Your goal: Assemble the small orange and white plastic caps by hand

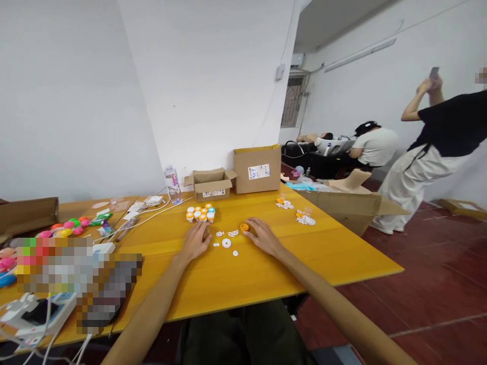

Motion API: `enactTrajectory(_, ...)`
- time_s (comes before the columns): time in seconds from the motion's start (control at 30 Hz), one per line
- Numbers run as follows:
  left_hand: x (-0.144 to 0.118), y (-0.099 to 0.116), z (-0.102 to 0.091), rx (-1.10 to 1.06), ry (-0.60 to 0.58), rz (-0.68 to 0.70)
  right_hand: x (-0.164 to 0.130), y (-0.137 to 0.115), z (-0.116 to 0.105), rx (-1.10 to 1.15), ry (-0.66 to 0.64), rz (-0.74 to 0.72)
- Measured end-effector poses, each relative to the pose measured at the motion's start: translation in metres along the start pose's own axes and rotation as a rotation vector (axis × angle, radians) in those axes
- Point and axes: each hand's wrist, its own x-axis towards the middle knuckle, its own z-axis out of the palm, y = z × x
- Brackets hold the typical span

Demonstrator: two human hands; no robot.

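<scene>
My left hand (196, 242) rests on the wooden table (213, 289), its thumb and fingers curved round a small see-through piece (207, 234) that is partly hidden. My right hand (264, 237) has thumb and fingertips at the edge of an orange round plastic part (244, 227) lying on the table. Between the hands lie a white disc with a centre hole (227, 243), two white pieces with cut-outs, a patterned one (219, 233) and a curved one (233, 233), a small white disc (235, 253) and tiny white bits (216, 245).
Behind my left hand stand several round orange-and-white pieces (200, 213). Further back are a water bottle (173, 184), an open carton (211, 185) and a larger box (257, 170). White and orange parts (305, 218) lie right. A power strip (49, 314) and cables are left. Two people are beyond.
</scene>
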Motion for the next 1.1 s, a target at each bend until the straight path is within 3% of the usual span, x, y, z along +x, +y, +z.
enactTrajectory(0.13, -0.001, 0.012, -0.002, 0.047, 0.037, 0.063, -0.017, -0.024, -0.006, 0.082, -0.039, -0.119)
enactTrajectory(0.3, -0.003, 0.03, 0.001, 0.058, -0.051, 0.162, -0.03, -0.053, -0.005, 0.09, -0.175, -0.215)
enactTrajectory(0.57, -0.003, 0.039, 0.012, 0.103, -0.076, 0.256, -0.024, -0.058, 0.001, 0.085, -0.167, -0.212)
enactTrajectory(0.73, -0.002, 0.034, 0.011, 0.103, 0.03, 0.246, -0.023, -0.059, 0.004, 0.094, -0.136, -0.129)
enactTrajectory(0.93, 0.001, 0.033, -0.002, 0.04, 0.32, 0.091, -0.028, -0.064, 0.0, 0.076, -0.17, 0.01)
enactTrajectory(1.1, 0.001, 0.037, -0.005, -0.091, 0.311, 0.136, -0.021, -0.072, 0.006, -0.004, -0.224, -0.004)
